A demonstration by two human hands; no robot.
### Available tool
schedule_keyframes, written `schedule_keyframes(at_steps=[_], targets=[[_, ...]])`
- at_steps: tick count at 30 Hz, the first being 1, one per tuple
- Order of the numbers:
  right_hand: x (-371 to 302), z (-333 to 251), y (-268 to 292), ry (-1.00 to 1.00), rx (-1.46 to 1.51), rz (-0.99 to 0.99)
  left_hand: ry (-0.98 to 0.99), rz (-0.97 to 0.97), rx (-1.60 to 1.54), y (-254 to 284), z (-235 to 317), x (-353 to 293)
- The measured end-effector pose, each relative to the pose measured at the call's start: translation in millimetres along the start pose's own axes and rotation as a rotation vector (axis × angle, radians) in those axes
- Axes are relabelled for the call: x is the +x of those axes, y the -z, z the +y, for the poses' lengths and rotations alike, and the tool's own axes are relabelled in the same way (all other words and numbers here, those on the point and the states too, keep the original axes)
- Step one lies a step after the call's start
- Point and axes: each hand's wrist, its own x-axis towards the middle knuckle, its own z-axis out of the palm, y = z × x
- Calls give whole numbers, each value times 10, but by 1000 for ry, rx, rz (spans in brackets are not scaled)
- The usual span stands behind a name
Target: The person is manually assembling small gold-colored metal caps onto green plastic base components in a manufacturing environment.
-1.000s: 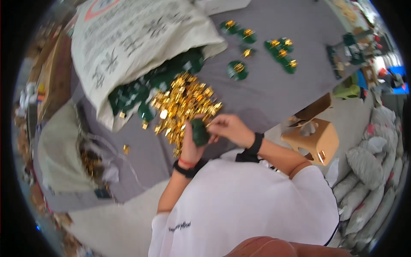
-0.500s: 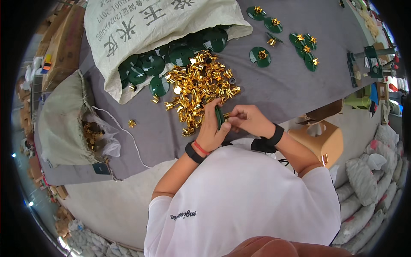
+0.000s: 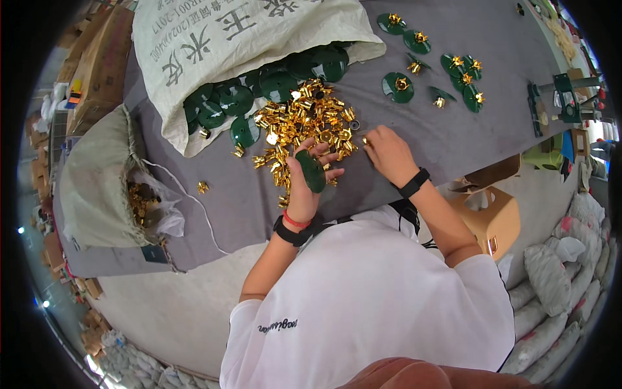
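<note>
By gold-cap pile (image 3: 311,117): L hand (image 3: 299,189) splayed but gripping green disc (image 3: 313,172); R hand (image 3: 391,156) pinching gold cap (image 3: 365,141), apart. Prob. pre-assy; next needs cap aligned w/ disc ctr.

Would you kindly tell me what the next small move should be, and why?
Probably bring the right hand to the green disc: the left hand holds it, visible face bare, and the right seems to pinch a small gold piece.

One head cam, wide fisheye, looking down past the wearer's shirt (image 3: 376,305) at 6 o'clock onto the table (image 3: 414,129) toward 12. Close range: left hand (image 3: 299,188) mid-frame, right hand (image 3: 391,154) at 2, floor (image 3: 188,311) at 7-8.
</note>
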Motion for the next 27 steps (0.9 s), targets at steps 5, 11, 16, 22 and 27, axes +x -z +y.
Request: schedule_keyframes(at_steps=[5,11,16,22,27], targets=[[-108,-147,125,-385,789,-39,53,-8,-52,-109,-55,9],[-197,-577,143,-294,1246,-97,92,-84,111,-122,-107,-5],[-286,-502,20,-82,1132,-52,261,-77,-81,-196,41,-81],[-321,-489,92,171,860,128,455,-117,-387,-223,124,-46],[-328,-431,-8,417,436,175,419,-43,-54,-163,59,-56]])
